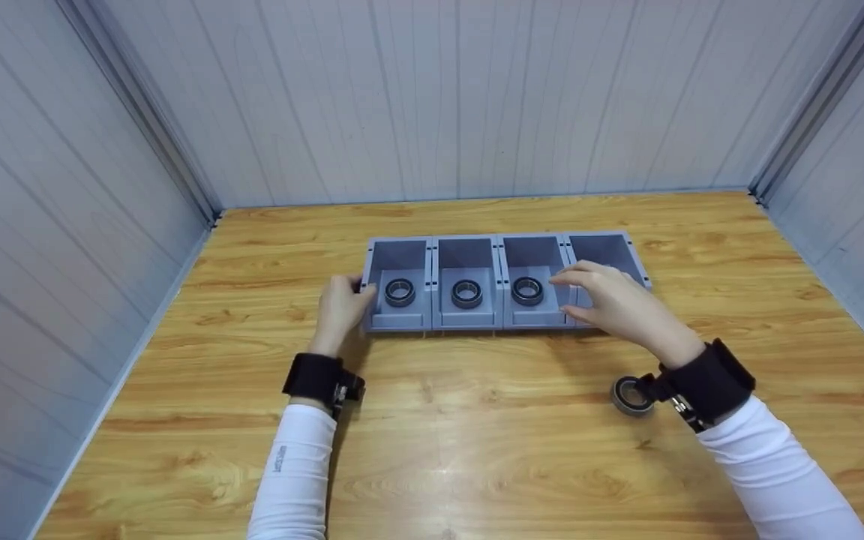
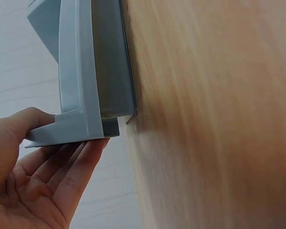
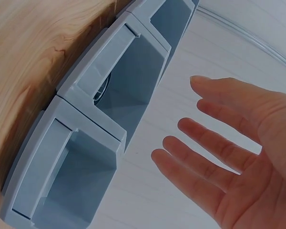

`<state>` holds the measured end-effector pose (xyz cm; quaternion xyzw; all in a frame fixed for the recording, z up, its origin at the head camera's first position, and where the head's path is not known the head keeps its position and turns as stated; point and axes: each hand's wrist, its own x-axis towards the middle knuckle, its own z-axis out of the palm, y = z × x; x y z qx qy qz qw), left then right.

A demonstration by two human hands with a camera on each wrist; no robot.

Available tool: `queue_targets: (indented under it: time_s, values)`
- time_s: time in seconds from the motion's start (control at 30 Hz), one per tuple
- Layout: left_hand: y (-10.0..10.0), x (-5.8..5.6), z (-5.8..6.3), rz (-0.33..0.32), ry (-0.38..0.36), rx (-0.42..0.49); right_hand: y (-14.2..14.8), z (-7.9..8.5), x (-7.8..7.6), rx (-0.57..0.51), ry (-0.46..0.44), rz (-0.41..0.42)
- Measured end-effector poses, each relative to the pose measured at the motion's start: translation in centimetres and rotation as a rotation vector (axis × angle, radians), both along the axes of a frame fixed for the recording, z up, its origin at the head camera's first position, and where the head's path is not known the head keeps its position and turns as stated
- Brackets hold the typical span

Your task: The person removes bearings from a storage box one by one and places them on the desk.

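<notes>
Four joined grey bins stand in a row; the leftmost bin [image 1: 399, 321] is gripped at its left side by my left hand [image 1: 340, 307], thumb on the rim and fingers against the outer wall in the left wrist view. Ring-shaped bearings lie one each in the left bin [image 1: 400, 292], the second bin [image 1: 467, 294] and the third bin [image 1: 527, 291]. My right hand [image 1: 616, 304] hovers over the right part of the row, fingers spread and holding nothing. Partly behind it is the rightmost bin [image 3: 81, 176], with no bearing showing inside.
Another bearing [image 1: 631, 396] lies on the wooden table [image 1: 477, 435], beside the right wrist strap. Pale panel walls [image 1: 462, 97] enclose the table at the back and both sides.
</notes>
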<state>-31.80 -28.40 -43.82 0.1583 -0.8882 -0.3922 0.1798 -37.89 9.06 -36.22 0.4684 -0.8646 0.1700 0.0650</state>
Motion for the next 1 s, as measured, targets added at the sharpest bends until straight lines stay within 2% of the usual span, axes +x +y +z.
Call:
queue_targets:
  time_s: [0.23,0.47,0.8,1.0]
  values:
    - [0.1,0.0,0.1,0.000,-0.035,0.035,-0.4,-0.1,-0.4,-0.002,-0.003,0.011]
    - [0.1,0.1,0.2,-0.011,-0.023,0.050,-0.9,0.3,-0.9,0.013,-0.036,0.006]
    - [0.0,0.1,0.2,0.007,-0.021,0.015,-1.4,0.5,-1.9,0.021,-0.083,-0.012]
    - [0.1,0.2,0.1,-0.009,-0.030,0.060,-1.8,0.7,-2.5,0.029,-0.115,-0.016]
